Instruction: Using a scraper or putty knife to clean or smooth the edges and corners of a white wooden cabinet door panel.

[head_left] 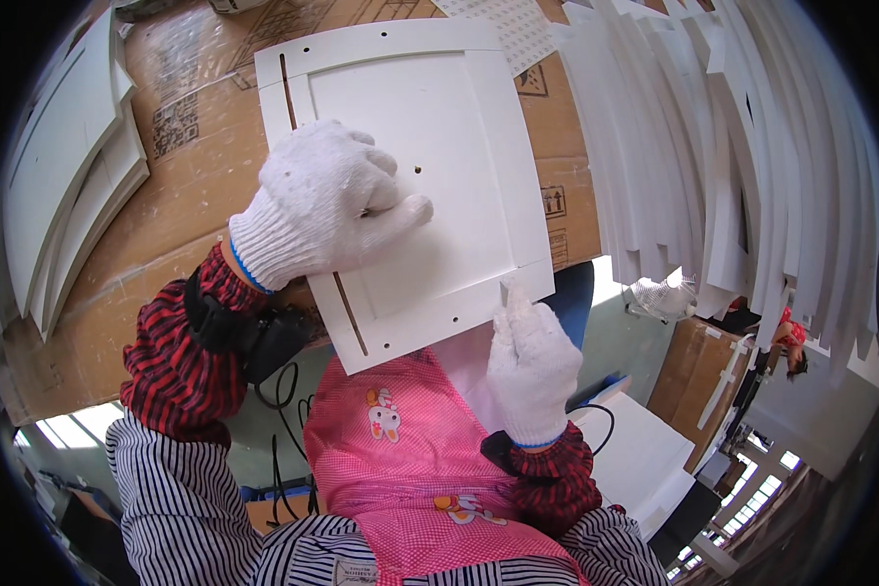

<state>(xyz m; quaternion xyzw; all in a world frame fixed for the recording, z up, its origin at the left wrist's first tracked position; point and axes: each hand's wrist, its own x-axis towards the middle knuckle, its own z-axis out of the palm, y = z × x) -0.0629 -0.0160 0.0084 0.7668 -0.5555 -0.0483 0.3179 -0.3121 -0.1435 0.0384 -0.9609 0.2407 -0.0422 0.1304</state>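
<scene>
A white panel [439, 117] with a recessed middle, two dark slots along its left side and small holes lies in front of me on cardboard. Its near edge overhangs toward my lap. My left hand [327, 195], in a white knit glove, rests on the panel's left part with its fingers curled; whatever they may hold is hidden. At the panel's near right corner is my right hand [532, 366], gloved too. Its fingers pinch a small pale block-like piece [510, 285] against the panel's edge, mostly covered by the glove.
Brown printed cardboard [200, 186] covers the work surface. Curved-looking white panels [63, 166] are stacked at the left. Many white boards [654, 146] stand in a row at the right. A dotted sheet [503, 29] lies behind the panel. Another person [789, 337] is far right.
</scene>
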